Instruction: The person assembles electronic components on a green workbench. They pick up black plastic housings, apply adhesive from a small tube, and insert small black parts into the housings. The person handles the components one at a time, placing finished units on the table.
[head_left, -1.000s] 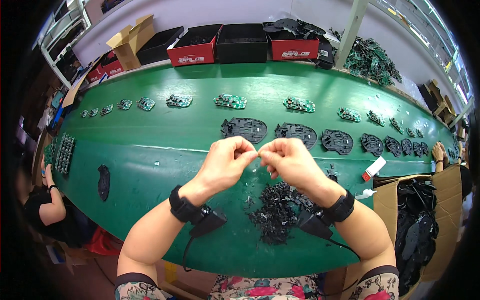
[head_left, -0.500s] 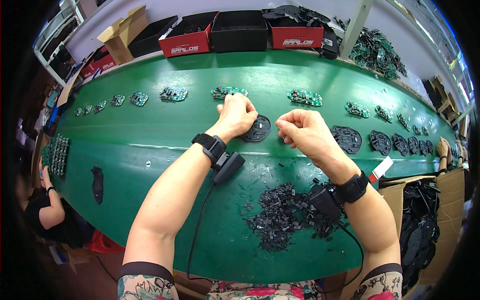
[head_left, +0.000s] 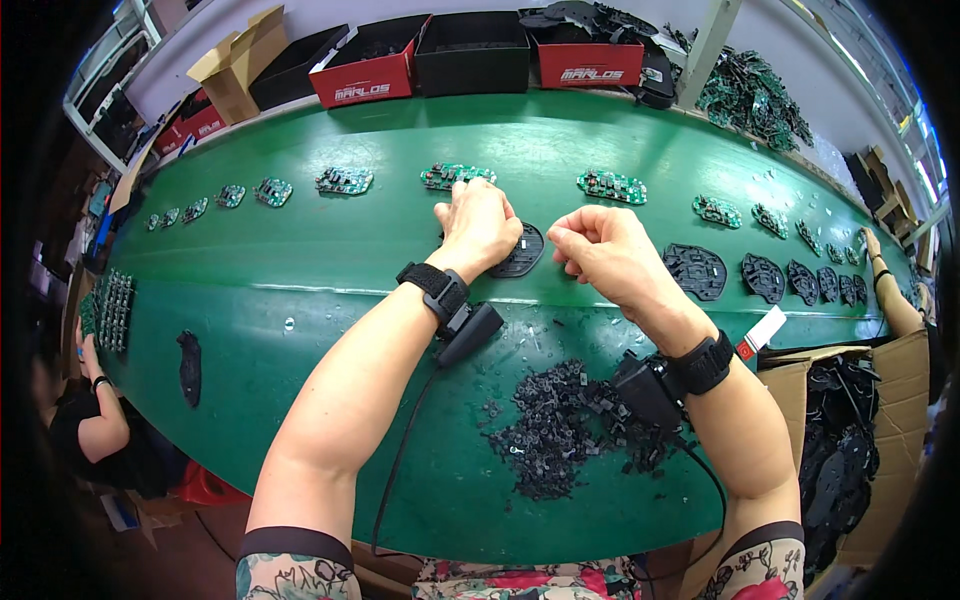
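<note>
On the green bench, my left hand (head_left: 478,226) is curled over the left part of a black plastic shell (head_left: 520,254), holding it against the surface. Its fingertips are mostly hidden. To the right of that shell, my right hand (head_left: 607,252) hovers with thumb and forefinger pressed together in a pinch; whatever is between them is too small to make out. A green circuit board (head_left: 457,177) lies just beyond my left hand, and another circuit board (head_left: 612,187) lies beyond my right. A heap of small black parts (head_left: 550,430) is spread nearer to me, between my forearms.
More black shells (head_left: 694,272) line up to the right, below a row of boards. An open carton (head_left: 900,440) of black parts stands at right. Red and black boxes (head_left: 472,60) line the back. A co-worker's hand (head_left: 872,243) is at far right, another person (head_left: 100,420) at left.
My right hand has shifted slightly left, closer to the shell, still pinched. My left hand stays over the shell. At far right the co-worker's hand has moved away from me, toward the boards.
</note>
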